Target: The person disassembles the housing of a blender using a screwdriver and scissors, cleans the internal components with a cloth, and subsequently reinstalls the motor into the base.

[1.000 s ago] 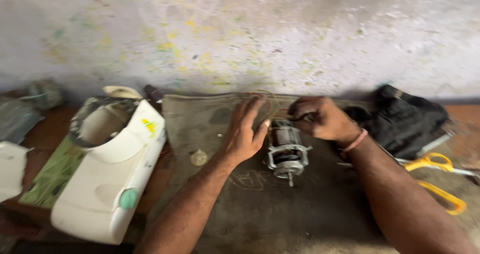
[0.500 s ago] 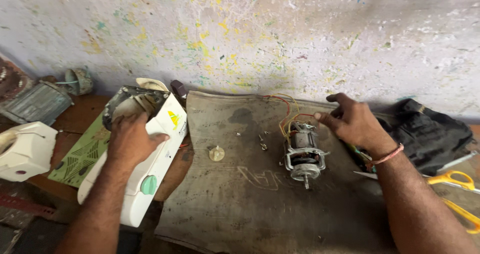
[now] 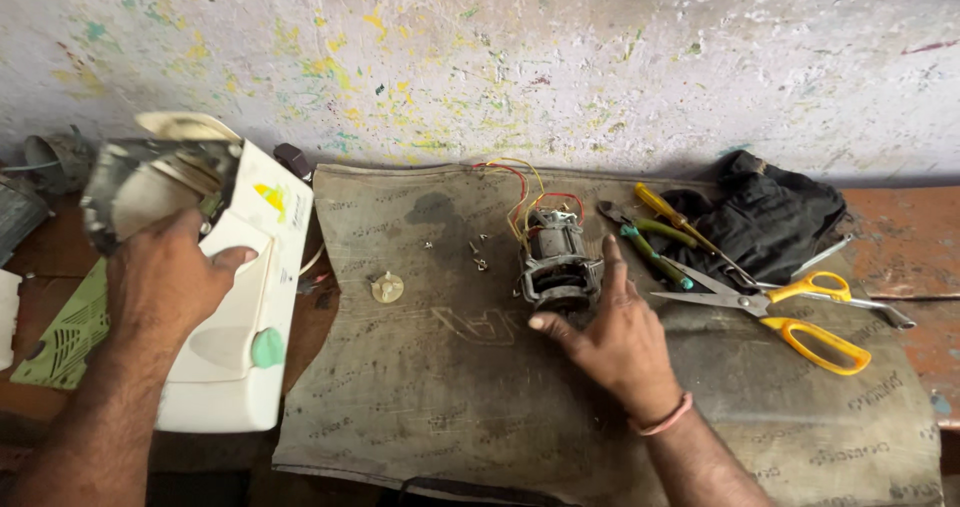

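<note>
Motor (image 3: 556, 262) just beyond right hand (image 3: 615, 342), against its fingertips

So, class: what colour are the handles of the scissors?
Yellow. The scissors lie on the mat right of the motor; the head view shows them.

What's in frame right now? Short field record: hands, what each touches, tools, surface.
left hand: on the white appliance housing, gripping its top edge
right hand: touching the electric motor, fingers spread
motor wires: red and yellow, loose at the motor's far end
small parts: round disc and a few screws on the mat
tools: yellow-handled scissors, pliers, screwdriver
surface: grey mat
other: black cloth by the wall
</note>
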